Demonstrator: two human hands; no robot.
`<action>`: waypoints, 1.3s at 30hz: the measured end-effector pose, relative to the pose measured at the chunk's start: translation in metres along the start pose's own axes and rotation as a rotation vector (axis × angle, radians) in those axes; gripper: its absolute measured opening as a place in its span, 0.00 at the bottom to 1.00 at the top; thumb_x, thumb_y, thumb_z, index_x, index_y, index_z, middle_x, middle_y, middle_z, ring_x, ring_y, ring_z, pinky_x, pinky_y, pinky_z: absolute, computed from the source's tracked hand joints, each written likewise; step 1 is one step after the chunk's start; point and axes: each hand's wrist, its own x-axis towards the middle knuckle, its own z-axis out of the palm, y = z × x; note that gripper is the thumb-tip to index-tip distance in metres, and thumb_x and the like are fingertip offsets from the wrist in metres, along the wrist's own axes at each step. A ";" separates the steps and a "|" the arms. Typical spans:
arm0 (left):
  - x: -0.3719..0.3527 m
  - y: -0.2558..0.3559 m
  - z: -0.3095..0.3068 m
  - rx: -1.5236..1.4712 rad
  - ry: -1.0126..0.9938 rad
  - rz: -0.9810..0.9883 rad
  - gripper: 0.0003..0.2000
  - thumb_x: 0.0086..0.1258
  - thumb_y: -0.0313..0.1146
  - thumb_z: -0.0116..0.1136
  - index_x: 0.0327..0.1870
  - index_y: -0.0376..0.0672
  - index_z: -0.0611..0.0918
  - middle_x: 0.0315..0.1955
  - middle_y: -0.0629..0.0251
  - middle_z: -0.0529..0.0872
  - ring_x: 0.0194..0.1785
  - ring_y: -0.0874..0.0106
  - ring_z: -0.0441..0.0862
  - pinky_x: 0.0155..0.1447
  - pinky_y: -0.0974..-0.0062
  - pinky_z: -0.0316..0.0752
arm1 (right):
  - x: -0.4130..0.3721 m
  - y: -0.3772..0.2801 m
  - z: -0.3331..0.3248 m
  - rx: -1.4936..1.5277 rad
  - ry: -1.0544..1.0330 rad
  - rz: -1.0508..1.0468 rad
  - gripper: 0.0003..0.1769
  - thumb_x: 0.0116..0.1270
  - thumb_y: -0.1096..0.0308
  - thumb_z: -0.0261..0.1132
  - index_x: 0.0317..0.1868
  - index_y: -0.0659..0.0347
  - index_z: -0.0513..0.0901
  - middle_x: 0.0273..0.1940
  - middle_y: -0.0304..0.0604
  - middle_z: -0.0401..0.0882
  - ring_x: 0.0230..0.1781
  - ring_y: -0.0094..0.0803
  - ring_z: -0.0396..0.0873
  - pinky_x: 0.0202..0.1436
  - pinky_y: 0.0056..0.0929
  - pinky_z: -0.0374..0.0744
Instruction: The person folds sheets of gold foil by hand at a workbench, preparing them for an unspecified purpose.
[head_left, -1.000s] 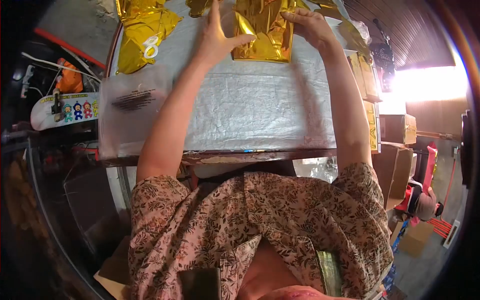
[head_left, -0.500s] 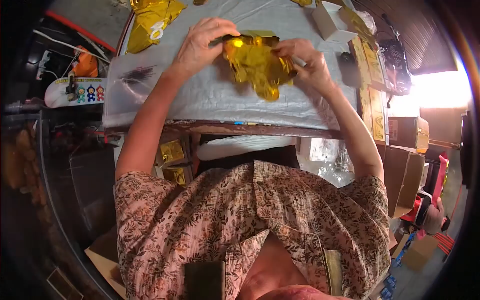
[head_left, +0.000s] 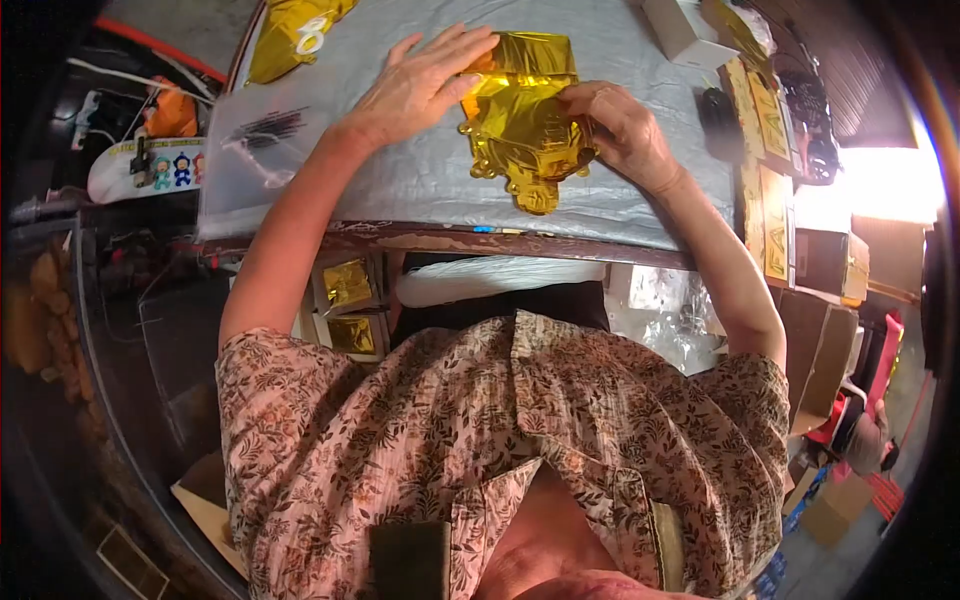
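A deflated gold foil balloon (head_left: 525, 110) lies on the grey sheet covering the table, its lobed end pointing toward me. The far part forms a smooth, straight-edged panel. My left hand (head_left: 425, 85) rests with fingers stretched out flat along the balloon's upper left edge. On the other side, my right hand (head_left: 622, 130) has its fingers curled and pinched at the balloon's right edge. The tips of the right fingers are partly hidden.
At the far left lies another gold foil piece (head_left: 290, 40) with a white ring (head_left: 311, 37). A clear plastic bag (head_left: 250, 175) sits at the table's left corner. An open white box (head_left: 685, 35) and yellow-gold boxes (head_left: 765, 180) line the right side.
The balloon has gone from crumpled and lifted to lying flatter on the table, with its far panel spread out. My left hand has flattened from a pinch.
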 end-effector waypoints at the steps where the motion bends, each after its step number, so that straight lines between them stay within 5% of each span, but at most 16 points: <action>1: 0.004 0.002 0.005 -0.010 0.002 0.011 0.24 0.85 0.39 0.50 0.80 0.54 0.69 0.80 0.64 0.68 0.82 0.60 0.63 0.83 0.47 0.53 | -0.001 0.000 -0.002 -0.013 0.003 -0.006 0.20 0.50 0.85 0.71 0.46 0.65 0.84 0.54 0.44 0.87 0.56 0.46 0.85 0.61 0.39 0.83; 3: 0.011 0.008 0.014 0.005 -0.068 0.034 0.25 0.87 0.47 0.45 0.81 0.59 0.68 0.81 0.69 0.67 0.84 0.64 0.59 0.83 0.42 0.45 | 0.000 0.002 -0.002 -0.093 0.007 -0.033 0.19 0.52 0.83 0.72 0.47 0.64 0.84 0.55 0.44 0.87 0.57 0.46 0.85 0.63 0.40 0.82; 8: 0.013 0.015 0.022 0.018 -0.100 0.072 0.23 0.86 0.46 0.47 0.80 0.62 0.70 0.80 0.69 0.67 0.83 0.64 0.61 0.81 0.42 0.49 | 0.001 -0.007 -0.012 -0.335 -0.032 -0.130 0.19 0.57 0.73 0.73 0.50 0.62 0.85 0.57 0.44 0.86 0.61 0.43 0.83 0.67 0.47 0.79; 16: 0.014 0.017 0.028 0.031 -0.104 0.063 0.22 0.85 0.47 0.49 0.77 0.61 0.74 0.79 0.66 0.69 0.82 0.64 0.63 0.80 0.40 0.49 | -0.004 -0.003 -0.012 -0.286 -0.061 -0.158 0.17 0.58 0.75 0.73 0.50 0.62 0.86 0.54 0.44 0.88 0.57 0.44 0.86 0.64 0.44 0.83; 19: 0.016 0.009 0.022 -0.084 -0.016 -0.015 0.22 0.84 0.44 0.52 0.76 0.59 0.75 0.77 0.64 0.73 0.79 0.62 0.69 0.79 0.47 0.59 | -0.006 0.001 -0.008 -0.226 -0.059 -0.126 0.16 0.57 0.78 0.72 0.48 0.63 0.86 0.52 0.45 0.89 0.54 0.44 0.87 0.62 0.41 0.84; 21: 0.020 -0.004 0.010 -0.549 0.054 -0.138 0.24 0.80 0.33 0.57 0.76 0.57 0.75 0.74 0.60 0.77 0.76 0.60 0.74 0.76 0.59 0.70 | -0.006 0.000 -0.008 -0.215 -0.050 -0.086 0.16 0.58 0.82 0.71 0.48 0.65 0.87 0.52 0.47 0.89 0.54 0.45 0.88 0.60 0.39 0.85; 22: 0.016 -0.012 0.001 -0.672 -0.024 -0.192 0.25 0.87 0.47 0.46 0.82 0.61 0.67 0.82 0.69 0.65 0.85 0.63 0.58 0.86 0.55 0.49 | -0.004 -0.002 -0.008 -0.201 -0.067 -0.103 0.16 0.58 0.82 0.71 0.48 0.65 0.87 0.52 0.47 0.89 0.54 0.45 0.88 0.60 0.39 0.85; 23: 0.016 -0.012 -0.008 -0.674 -0.006 -0.214 0.25 0.87 0.47 0.46 0.82 0.61 0.67 0.82 0.69 0.65 0.85 0.63 0.58 0.86 0.55 0.49 | -0.003 -0.005 -0.009 -0.191 -0.075 -0.063 0.16 0.58 0.82 0.71 0.48 0.65 0.87 0.51 0.48 0.89 0.54 0.46 0.88 0.59 0.38 0.85; 25: 0.021 -0.008 -0.018 -0.616 0.229 -0.218 0.19 0.80 0.26 0.53 0.70 0.41 0.79 0.63 0.49 0.85 0.67 0.57 0.83 0.70 0.66 0.76 | -0.003 -0.007 -0.012 -0.156 -0.100 -0.004 0.16 0.57 0.84 0.72 0.48 0.68 0.87 0.51 0.52 0.89 0.54 0.47 0.88 0.57 0.36 0.85; 29: 0.017 -0.020 -0.015 -0.546 0.200 -0.155 0.20 0.80 0.25 0.52 0.71 0.42 0.78 0.62 0.48 0.86 0.64 0.60 0.85 0.66 0.67 0.78 | -0.004 -0.007 -0.011 -0.148 -0.087 0.020 0.17 0.56 0.86 0.72 0.47 0.69 0.87 0.51 0.53 0.89 0.53 0.45 0.89 0.56 0.34 0.86; 31: 0.021 -0.020 -0.017 -0.610 -0.069 -0.231 0.21 0.77 0.23 0.52 0.70 0.43 0.80 0.58 0.47 0.88 0.61 0.57 0.88 0.61 0.65 0.81 | -0.004 -0.008 -0.011 -0.159 -0.089 0.019 0.17 0.56 0.86 0.72 0.47 0.69 0.87 0.52 0.52 0.89 0.53 0.45 0.89 0.57 0.34 0.86; 39: 0.018 -0.030 0.012 -0.523 0.062 -0.047 0.23 0.72 0.20 0.54 0.68 0.44 0.81 0.55 0.47 0.89 0.56 0.52 0.88 0.56 0.59 0.83 | -0.006 -0.008 -0.006 -0.133 -0.086 0.051 0.17 0.57 0.85 0.74 0.48 0.69 0.87 0.53 0.51 0.89 0.52 0.41 0.89 0.56 0.31 0.87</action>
